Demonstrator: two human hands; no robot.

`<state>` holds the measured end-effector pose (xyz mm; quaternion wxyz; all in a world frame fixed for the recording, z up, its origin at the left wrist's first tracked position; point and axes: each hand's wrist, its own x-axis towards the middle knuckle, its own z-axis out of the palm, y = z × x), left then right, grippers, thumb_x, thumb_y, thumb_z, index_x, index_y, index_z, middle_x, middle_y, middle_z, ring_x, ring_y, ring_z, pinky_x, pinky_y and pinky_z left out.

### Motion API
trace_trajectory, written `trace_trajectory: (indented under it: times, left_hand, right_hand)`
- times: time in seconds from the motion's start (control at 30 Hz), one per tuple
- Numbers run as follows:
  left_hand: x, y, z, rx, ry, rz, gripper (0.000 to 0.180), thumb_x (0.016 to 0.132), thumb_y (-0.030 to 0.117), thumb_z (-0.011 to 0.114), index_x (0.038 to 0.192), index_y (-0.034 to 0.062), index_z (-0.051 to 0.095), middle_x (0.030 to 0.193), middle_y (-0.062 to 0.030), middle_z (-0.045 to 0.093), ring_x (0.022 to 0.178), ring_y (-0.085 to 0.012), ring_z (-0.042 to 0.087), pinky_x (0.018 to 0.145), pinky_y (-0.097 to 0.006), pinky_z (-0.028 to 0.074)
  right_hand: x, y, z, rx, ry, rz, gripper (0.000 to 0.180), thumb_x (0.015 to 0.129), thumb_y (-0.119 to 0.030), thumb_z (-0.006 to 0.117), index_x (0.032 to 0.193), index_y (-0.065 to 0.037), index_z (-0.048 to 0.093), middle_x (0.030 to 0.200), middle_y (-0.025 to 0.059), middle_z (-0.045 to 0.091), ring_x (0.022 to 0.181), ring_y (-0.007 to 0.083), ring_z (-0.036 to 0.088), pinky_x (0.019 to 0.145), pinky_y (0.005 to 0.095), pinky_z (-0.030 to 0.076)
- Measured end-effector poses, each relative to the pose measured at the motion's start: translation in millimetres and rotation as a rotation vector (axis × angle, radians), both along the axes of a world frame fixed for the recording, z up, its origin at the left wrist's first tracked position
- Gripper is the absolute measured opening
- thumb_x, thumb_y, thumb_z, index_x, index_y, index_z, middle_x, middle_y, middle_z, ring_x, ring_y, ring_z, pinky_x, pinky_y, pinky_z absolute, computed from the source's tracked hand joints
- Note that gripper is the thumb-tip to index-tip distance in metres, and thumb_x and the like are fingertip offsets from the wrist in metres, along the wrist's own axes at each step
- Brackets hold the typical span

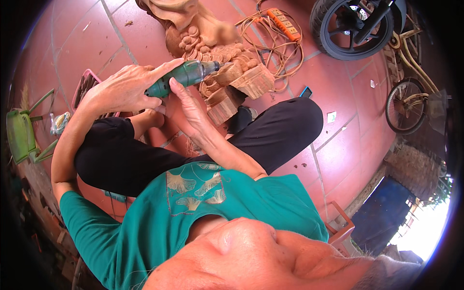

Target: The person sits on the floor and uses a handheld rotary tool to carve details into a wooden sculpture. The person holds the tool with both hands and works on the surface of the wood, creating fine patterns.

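A green die grinder (187, 73) lies across both my hands, its dark nose and thin bit pointing right to a carved wooden sculpture (220, 36). My left hand (124, 89) grips the tool's rear body from above, index finger stretched along its top. From below, my right hand (187, 108) supports the body, thumb pressed against its near side. The bit meets the carving's lower part, near the rough square blocks of its base; whether it touches cannot be made out. Rounded, fruit-like shapes cover the middle of the wood.
An orange power strip (283, 24) and its tangled cord (251, 26) lie beyond the carving. A motorbike wheel (350, 29) and a bicycle wheel (406, 105) stand at the right. On the tiled floor are a blue-edged phone (306, 92) and scraps. A green chair (21, 135) is at left.
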<state>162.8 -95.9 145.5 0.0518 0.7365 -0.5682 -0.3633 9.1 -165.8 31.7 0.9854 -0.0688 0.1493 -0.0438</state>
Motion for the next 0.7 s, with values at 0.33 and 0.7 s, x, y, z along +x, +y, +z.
trace_trajectory:
  times: [0.33, 0.7]
  left_hand:
    - [-3.8, -11.7, 10.3, -0.019, -0.021, -0.014, 0.102, 0.068, 0.029, 0.082, 0.155, 0.0137, 0.032, 0.084, -0.0251, 0.065, 0.082, -0.0427, 0.063, 0.076, -0.048, 0.047]
    - [-1.2, -18.4, 11.8, 0.023, -0.052, -0.030, 0.100, 0.069, 0.030, 0.082, 0.153, 0.0100, 0.033, 0.082, -0.0256, 0.066, 0.077, -0.0429, 0.065, 0.069, -0.048, 0.048]
  right_hand:
    - [-0.4, -5.9, 10.0, -0.035, -0.011, -0.037, 0.050, 0.097, -0.034, 0.066, 0.138, -0.013, 0.045, 0.129, 0.0052, 0.056, 0.122, 0.0190, 0.056, 0.100, 0.0436, 0.051]
    - [2.5, -8.0, 2.9, 0.025, -0.042, -0.015, 0.048, 0.097, -0.034, 0.066, 0.137, -0.015, 0.047, 0.133, 0.0058, 0.056, 0.124, 0.0219, 0.056, 0.103, 0.0476, 0.048]
